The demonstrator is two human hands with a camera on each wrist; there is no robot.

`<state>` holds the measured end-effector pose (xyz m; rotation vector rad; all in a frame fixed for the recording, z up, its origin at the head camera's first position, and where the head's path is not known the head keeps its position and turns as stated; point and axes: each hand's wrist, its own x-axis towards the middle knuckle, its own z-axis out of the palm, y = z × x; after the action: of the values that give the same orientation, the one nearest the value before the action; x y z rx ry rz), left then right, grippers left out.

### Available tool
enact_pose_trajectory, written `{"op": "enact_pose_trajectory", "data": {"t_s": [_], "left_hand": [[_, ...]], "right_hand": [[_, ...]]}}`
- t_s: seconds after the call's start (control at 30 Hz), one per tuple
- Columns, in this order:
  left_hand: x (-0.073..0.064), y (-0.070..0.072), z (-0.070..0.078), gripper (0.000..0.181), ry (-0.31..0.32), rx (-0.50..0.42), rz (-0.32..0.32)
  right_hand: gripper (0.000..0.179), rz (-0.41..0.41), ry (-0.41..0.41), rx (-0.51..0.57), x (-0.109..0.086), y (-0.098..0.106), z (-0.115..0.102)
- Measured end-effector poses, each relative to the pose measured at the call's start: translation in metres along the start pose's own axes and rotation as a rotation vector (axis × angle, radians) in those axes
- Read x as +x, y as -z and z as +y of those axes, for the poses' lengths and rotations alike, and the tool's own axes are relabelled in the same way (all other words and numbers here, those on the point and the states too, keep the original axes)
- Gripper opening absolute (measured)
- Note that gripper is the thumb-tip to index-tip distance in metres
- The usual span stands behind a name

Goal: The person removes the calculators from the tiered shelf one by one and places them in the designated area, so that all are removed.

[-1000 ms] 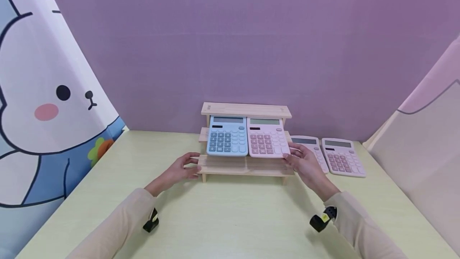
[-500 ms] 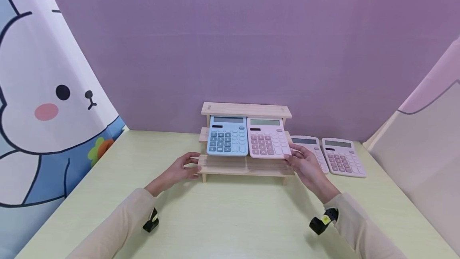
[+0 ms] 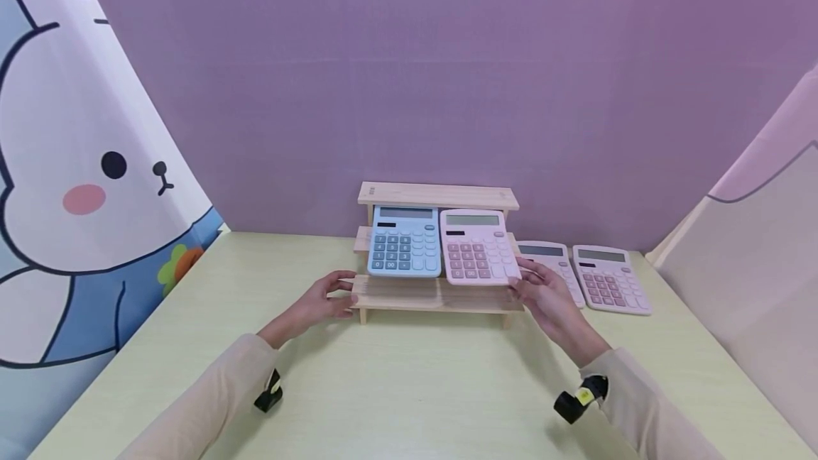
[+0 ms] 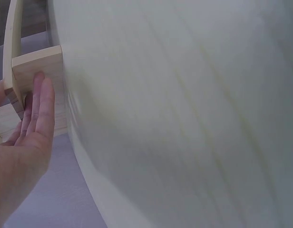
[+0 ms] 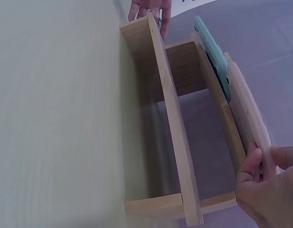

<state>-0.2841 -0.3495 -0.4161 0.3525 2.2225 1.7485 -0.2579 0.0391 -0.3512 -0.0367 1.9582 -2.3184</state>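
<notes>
My right hand (image 3: 551,304) pinches the lower right corner of a pink calculator (image 3: 481,247), thumb on one face and fingers behind, as the right wrist view shows. This calculator leans on the middle tier of a small wooden step shelf (image 3: 437,297), just right of a blue calculator (image 3: 404,241). A narrow gap shows between the two calculators toward the bottom. My left hand (image 3: 319,300) holds the left end of the shelf's lowest tier. In the left wrist view, its fingers (image 4: 44,104) lie against the side leg and the thumb is on the board's other side.
Two more light pink calculators lie on the pale green table (image 3: 409,389) at the right, one (image 3: 610,279) fully visible, the other (image 3: 562,268) partly behind my right hand. A purple wall (image 3: 434,77) rises behind the shelf; a rabbit-print curtain (image 3: 83,162) hangs at left.
The pink calculator has shifted slightly right and toward me, tilting a little and parting from the blue one. My right hand moved with it. The left hand stays put.
</notes>
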Motion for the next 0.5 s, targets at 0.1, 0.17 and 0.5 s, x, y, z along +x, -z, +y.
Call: {"op": "enact_pose_trajectory", "data": {"t_s": [0.1, 0.17, 0.5], "left_hand": [[-0.0008, -0.0001, 0.0005, 0.059, 0.001, -0.001, 0.002], [-0.0016, -0.0004, 0.0011, 0.059, 0.002, 0.0, 0.005], [-0.0013, -0.001, 0.0016, 0.059, 0.0, -0.005, 0.005]], "right_hand": [[0.054, -0.001, 0.008, 0.006, -0.0019, -0.0001, -0.0004], [0.055, 0.0, 0.009, 0.01, -0.0032, -0.0002, -0.0009], [0.048, -0.009, 0.039, 0.02, -0.0072, 0.0066, 0.0007]]}}
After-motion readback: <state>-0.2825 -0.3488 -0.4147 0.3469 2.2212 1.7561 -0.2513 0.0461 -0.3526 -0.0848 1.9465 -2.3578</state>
